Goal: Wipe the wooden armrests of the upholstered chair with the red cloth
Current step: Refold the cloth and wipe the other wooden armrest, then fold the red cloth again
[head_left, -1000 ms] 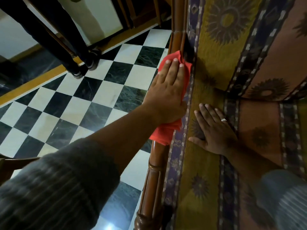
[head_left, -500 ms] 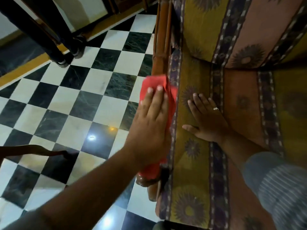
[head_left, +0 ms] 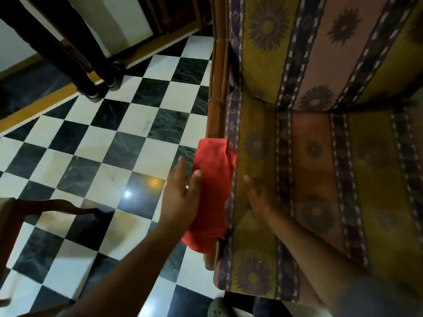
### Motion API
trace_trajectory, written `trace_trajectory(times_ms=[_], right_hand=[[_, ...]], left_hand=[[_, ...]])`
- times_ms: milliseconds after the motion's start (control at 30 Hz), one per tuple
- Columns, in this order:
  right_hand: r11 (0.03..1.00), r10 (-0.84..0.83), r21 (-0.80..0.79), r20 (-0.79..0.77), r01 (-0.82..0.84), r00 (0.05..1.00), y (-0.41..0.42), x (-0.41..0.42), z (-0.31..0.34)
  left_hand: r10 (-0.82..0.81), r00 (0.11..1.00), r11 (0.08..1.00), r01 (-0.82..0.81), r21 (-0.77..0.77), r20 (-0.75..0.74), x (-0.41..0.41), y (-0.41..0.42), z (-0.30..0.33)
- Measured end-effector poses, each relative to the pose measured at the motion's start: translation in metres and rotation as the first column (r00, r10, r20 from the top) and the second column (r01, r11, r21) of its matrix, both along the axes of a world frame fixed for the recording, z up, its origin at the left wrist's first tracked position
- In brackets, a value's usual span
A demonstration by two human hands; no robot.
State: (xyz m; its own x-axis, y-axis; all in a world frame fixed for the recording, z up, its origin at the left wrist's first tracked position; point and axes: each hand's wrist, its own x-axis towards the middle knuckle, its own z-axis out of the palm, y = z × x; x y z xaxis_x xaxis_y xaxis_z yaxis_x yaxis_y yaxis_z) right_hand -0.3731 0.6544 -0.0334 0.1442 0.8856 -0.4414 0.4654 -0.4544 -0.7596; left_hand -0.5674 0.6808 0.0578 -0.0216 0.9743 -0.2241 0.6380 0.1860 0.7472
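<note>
The red cloth (head_left: 212, 179) lies draped over the front part of the chair's left wooden armrest (head_left: 217, 88), which runs along the striped, sunflower-patterned seat cushion (head_left: 320, 179). My left hand (head_left: 180, 200) is at the cloth's outer left side with its fingers stretched and apart. One fingertip rests on the cloth's edge, and the hand does not close around it. My right hand (head_left: 258, 200) is blurred and lies flat on the cushion just right of the cloth. The cloth hides the armrest's front end.
A black-and-white checkered floor (head_left: 114, 156) spreads to the left of the chair. Dark furniture legs (head_left: 91, 72) stand at the upper left. A curved wooden piece (head_left: 45, 209) juts in from the left edge. A grey shoe (head_left: 217, 310) shows at the bottom.
My left hand dragged the cloth toward the armrest's front end, then slid off its top to its left side. My right hand moved back along the cushion toward me.
</note>
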Motion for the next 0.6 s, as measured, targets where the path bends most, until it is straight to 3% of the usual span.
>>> trace_trajectory(times_ms=[33,100,200,333,600], right_hand=[[0.991,-0.13,-0.01,-0.196,0.131,0.972,-0.003,-0.014,0.019],[0.974,-0.225,-0.061,-0.342,0.217,0.912,-0.006,-0.037,0.048],[0.941,-0.337,-0.088,-0.298,0.326,0.893,0.0,-0.055,0.075],[0.881,-0.472,-0.18,-0.364,0.437,0.803,0.0,-0.061,0.094],[0.741,-0.617,0.067,-0.325,0.668,0.717,-0.078,-0.007,0.133]], left_hand=[[0.085,0.996,0.992,-0.083,-0.098,0.014,-0.002,0.004,0.004],[0.106,0.994,0.972,-0.11,-0.206,-0.028,0.0,0.005,0.014],[0.103,0.994,0.977,-0.11,-0.183,-0.049,0.006,0.003,0.03],[0.078,0.997,0.993,-0.079,-0.092,-0.02,0.01,-0.002,0.047],[-0.089,0.98,0.992,0.104,-0.075,0.18,0.062,-0.054,0.064]])
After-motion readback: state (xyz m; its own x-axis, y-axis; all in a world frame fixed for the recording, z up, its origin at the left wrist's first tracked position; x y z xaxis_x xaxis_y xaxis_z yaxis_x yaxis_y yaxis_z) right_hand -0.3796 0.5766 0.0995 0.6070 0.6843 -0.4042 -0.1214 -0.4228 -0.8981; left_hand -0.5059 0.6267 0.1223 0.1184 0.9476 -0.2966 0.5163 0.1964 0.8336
